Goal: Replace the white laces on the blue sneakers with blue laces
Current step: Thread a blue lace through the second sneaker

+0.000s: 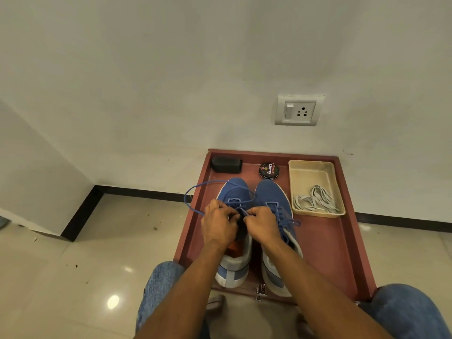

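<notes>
Left hand: the left hand (218,222) sits over the tongue of the left sneaker (234,231), fingers curled and pinching the blue lace (195,192).
Right hand: the right hand (263,222) is just beside it, fingers curled and pinching the same lace over that shoe's eyelets.
Blue lace: its free part loops out left of the left sneaker, past the tray's edge, and comes back to the hands.
Right sneaker: the right sneaker (275,201) stands touching or just beside the left one, already laced in blue.
White laces: the white laces (315,200) lie bundled in a beige basket (310,167), right of the shoes.
Surface: a reddish tray (325,243) on a glossy tiled floor (73,253) carries both shoes, a polish tin (269,170) and a black block (226,164).
Room: a white wall (171,81) with a socket (299,110).
</notes>
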